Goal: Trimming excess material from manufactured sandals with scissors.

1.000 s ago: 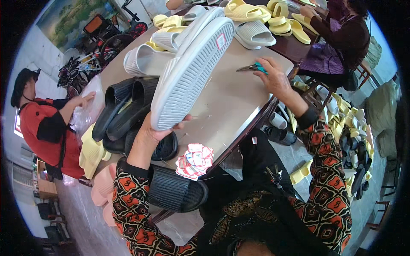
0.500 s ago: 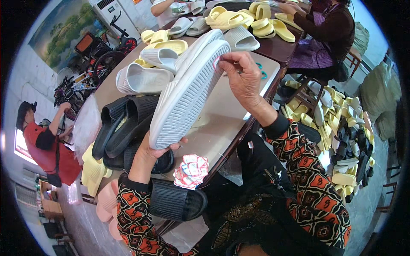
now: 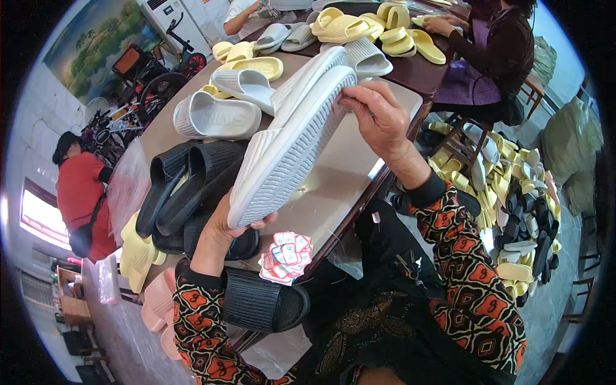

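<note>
A pair of white slide sandals (image 3: 292, 144) is held up sole to sole or stacked, with one ribbed sole turned toward my right. My left hand (image 3: 224, 224) grips the pair at its lower end. At the upper end, my right hand (image 3: 378, 119) has thumb and finger pinched against the sole's edge, where a bit of red shows; the rest of what is pinched is hidden. A pile of small white stickers with red borders (image 3: 287, 256) lies near the table's front edge. Beside my left wrist sits a black slide sandal (image 3: 264, 300).
Black slides (image 3: 192, 186) and white slides (image 3: 217, 115) stand on the table (image 3: 321, 205). Yellow slides (image 3: 346, 25) are heaped farther back, near two people at work. More slides (image 3: 513, 205) pile on the floor to the right. A person in red (image 3: 80, 192) stands at left.
The white slides have tilted slightly and shifted a little right at the top. My right hand has moved slightly right, still pinched at the sole. The person in red has turned away.
</note>
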The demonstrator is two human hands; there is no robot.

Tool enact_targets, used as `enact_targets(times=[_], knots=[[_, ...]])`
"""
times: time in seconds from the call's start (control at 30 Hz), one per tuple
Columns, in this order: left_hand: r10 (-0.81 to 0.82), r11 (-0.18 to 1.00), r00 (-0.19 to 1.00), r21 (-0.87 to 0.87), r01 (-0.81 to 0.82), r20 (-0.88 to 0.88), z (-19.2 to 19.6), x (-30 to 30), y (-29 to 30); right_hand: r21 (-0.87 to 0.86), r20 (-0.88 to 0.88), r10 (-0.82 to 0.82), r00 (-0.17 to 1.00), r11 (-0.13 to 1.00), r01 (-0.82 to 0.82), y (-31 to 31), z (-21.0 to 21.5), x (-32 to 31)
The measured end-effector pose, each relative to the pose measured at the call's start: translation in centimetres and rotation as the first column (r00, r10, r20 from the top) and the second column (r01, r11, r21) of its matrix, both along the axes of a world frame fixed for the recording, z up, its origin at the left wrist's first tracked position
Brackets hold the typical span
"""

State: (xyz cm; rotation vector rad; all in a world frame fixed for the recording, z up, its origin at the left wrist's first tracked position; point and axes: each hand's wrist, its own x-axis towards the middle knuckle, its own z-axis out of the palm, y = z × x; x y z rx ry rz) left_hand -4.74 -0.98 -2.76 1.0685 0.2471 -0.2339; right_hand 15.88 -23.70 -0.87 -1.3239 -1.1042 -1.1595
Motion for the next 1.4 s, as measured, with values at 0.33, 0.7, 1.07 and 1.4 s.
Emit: enact_targets(times=[0.33, 0.7, 1.07, 1.4], knots=[[-0.012, 1.000, 1.000, 0.010, 0.013, -0.021, -0.5, -0.5, 0.4, -0.175, 0.246, -0.037, 0.969, 0.981, 0.082, -1.7, 1.3, 0.5], [0.006, 0.960, 0.995, -0.278, -0.034, -0.103, -1.2, 0.5, 0.9, -0.390, 0.105, 0.020, 0.994, 0.921, 0.023, -1.9, 1.6, 1.5], [0.143, 0.990, 0.988, -0.024, -0.142, 0.060, -0.3, 0.5, 1.3, -0.363, -0.874, 0.325, 0.361, 0.057, -0.930, -1.1, -2.4, -13.5], [0.315, 0.789, 0.845, 0.375, -0.486, 0.433, -1.2, 1.5, -1.2, -0.322, -0.885, 0.135, 0.446, 0.516, -0.794, -0.2, -3.8, -11.3]])
